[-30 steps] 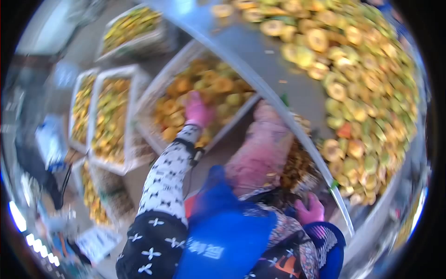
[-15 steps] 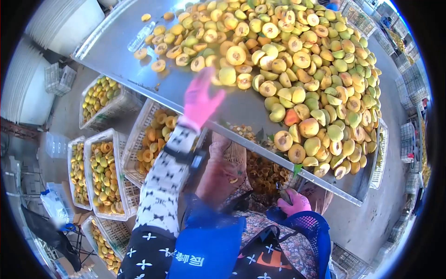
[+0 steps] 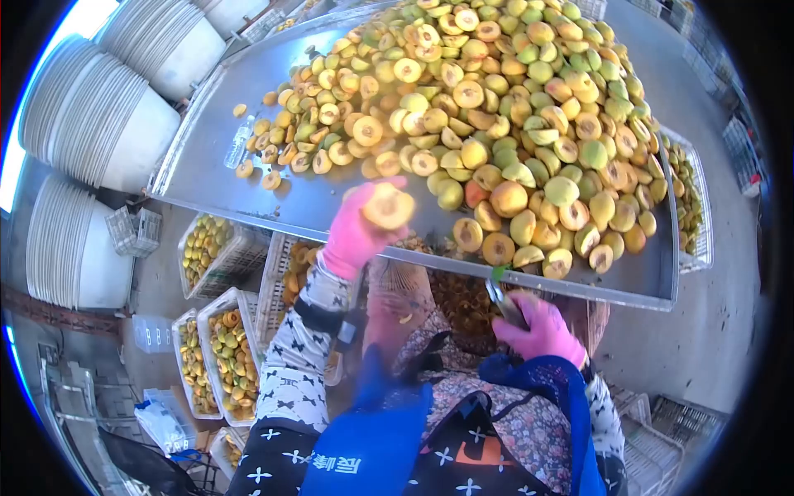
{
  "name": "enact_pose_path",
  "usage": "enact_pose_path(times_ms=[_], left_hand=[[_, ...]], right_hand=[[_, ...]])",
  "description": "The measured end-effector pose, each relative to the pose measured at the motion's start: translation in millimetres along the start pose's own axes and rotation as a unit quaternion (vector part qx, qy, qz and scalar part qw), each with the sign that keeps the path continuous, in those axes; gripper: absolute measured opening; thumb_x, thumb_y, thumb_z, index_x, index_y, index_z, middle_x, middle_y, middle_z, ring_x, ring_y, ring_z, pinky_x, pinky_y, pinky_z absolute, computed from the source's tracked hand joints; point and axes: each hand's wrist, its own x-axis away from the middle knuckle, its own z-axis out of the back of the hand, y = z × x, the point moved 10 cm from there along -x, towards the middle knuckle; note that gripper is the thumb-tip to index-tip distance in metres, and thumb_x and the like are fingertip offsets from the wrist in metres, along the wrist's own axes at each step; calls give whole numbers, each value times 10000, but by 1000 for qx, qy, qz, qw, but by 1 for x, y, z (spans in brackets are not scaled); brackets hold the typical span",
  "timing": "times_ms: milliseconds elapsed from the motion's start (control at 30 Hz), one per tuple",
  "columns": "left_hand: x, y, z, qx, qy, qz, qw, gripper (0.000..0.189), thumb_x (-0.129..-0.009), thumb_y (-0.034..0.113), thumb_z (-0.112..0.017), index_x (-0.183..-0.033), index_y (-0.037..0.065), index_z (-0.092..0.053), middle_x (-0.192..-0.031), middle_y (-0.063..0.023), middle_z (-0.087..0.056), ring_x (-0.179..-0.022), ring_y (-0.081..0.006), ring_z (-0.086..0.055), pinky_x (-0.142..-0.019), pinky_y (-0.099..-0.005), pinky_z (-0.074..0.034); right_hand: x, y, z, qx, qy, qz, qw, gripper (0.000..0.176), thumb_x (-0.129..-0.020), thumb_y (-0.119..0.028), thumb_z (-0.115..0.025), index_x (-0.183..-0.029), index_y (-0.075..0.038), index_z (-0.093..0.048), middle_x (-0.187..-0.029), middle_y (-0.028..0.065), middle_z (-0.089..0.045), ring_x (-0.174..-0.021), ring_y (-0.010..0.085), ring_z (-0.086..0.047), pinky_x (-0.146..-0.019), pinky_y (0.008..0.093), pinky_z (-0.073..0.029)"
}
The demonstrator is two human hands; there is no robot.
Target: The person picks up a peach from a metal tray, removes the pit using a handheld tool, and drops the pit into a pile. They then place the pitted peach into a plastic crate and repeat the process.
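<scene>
My left hand (image 3: 357,230), in a pink glove, is closed around a halved peach (image 3: 389,207) whose yellow cut face shows. It is above the near edge of a metal table (image 3: 331,217). Lower and to the right, my right hand (image 3: 542,331), also gloved in pink, grips a small metal hand tool (image 3: 506,304) with a shiny tip pointing up toward the table edge. A large heap of halved peaches (image 3: 513,107) covers much of the tabletop, cut faces and skins mixed.
A plastic bottle (image 3: 240,142) lies on the table's left. White crates of peach halves (image 3: 234,355) stand on the floor to the left, another crate (image 3: 695,207) at the right. Stacked white tubs (image 3: 91,116) are at the back left. Dark scraps (image 3: 467,314) lie below the table edge.
My left hand has come back from the heap toward me and now holds a halved peach. My right hand has risen with the metal tool. The view has shifted.
</scene>
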Motion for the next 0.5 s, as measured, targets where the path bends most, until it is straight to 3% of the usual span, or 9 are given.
enact_pose_path(times_ms=[67, 100, 133, 267, 367, 467, 500], left_hand=[[19, -6, -47, 12, -40, 5, 999, 579, -1005, 470, -425, -1356, 17, -507, -1040, -139, -690, -766, -216, -663, -559, -258, -471], [33, -2, -82, 82, -77, 48, 992, 585, -1007, 472, -417, -1361, 15, -499, -1055, -142, -689, -782, -214, -662, -559, -256, -470], [44, 0, -113, 151, -114, 91, 978, 591, -1009, 475, -409, -1367, 13, -492, -1070, -145, -687, -798, -213, -662, -559, -254, -468], [61, -4, -162, 107, -94, 91, 986, 511, -1035, 432, -373, -1353, 66, -534, -1025, -75, -690, -674, -127, -600, -512, -193, -397], [65, -8, -169, -9, -120, 61, 991, 569, -1033, 429, -367, -1381, -8, -478, -1165, -148, -666, -981, -222, -663, -779, -296, -537], [66, 1, -177, -93, -142, -65, 983, 538, -1045, 391, -367, -1368, -20, -495, -1244, -145, -633, -1109, -227, -624, -933, -333, -509], [69, -2, -181, -62, -137, -58, 987, 487, -1046, 335, -389, -1351, -26, -509, -1252, -142, -621, -1131, -223, -606, -957, -344, -491]], right_hand=[[-5, -37, 19, 43, 134, 117, 983, 387, -826, -228, -759, -1131, -42, -610, -953, 201, -687, -922, 389, -665, -778, 450, -533], [-9, -51, 26, 42, 157, 158, 974, 386, -826, -211, -758, -1137, -48, -598, -943, 186, -681, -878, 379, -667, -735, 443, -535], [-12, -54, 27, 50, 162, 166, 971, 387, -829, -206, -754, -1142, -49, -591, -929, 175, -674, -852, 374, -665, -709, 446, -530], [-7, -46, 32, 124, 210, 163, 956, 388, -838, -195, -745, -1154, -50, -574, -901, 150, -655, -787, 360, -657, -649, 449, -514], [6, -42, 41, 88, 236, 162, 954, 396, -839, -213, -746, -1164, -50, -588, -923, 158, -665, -818, 355, -667, -677, 441, -526], [12, -30, 54, -102, 216, 29, 971, 400, -843, -242, -745, -1169, -54, -609, -931, 168, -677, -841, 351, -677, -705, 432, -539], [11, -33, 57, -73, 225, 41, 971, 403, -844, -249, -746, -1171, -55, -615, -932, 172, -680, -846, 349, -679, -710, 429, -541]])
